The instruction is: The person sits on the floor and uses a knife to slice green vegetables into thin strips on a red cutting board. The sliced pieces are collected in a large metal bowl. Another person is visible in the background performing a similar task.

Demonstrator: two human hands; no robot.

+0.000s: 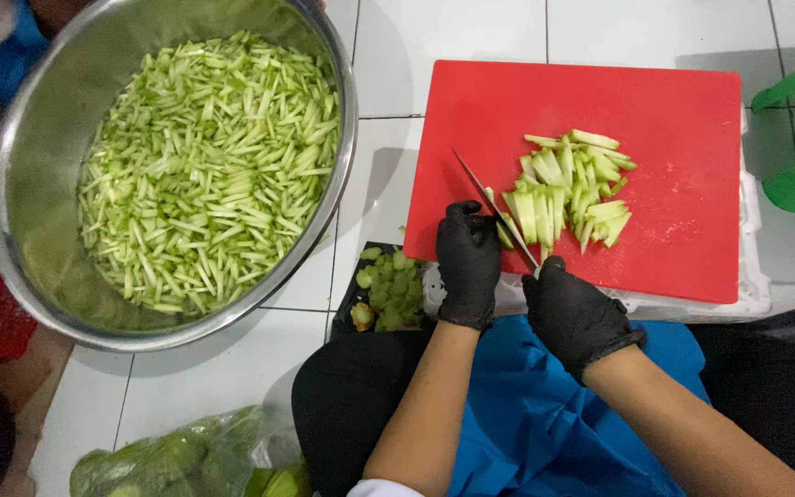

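Right hand (574,313), black-gloved, clenched on knife (494,208) handle, blade angled over pale green slices (568,189) on red cutting board (600,166). Left hand (468,262) curled, steadying slice stack at board's near edge. Step: cutting slices into strips. Next cut likely needs left fingertips tucked clear of blade. Steel bowl (39,166) of strips at left, on floor.

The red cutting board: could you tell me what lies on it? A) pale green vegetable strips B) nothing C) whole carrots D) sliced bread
A: pale green vegetable strips lie piled on the red cutting board, with the knife in the right hand beside them.
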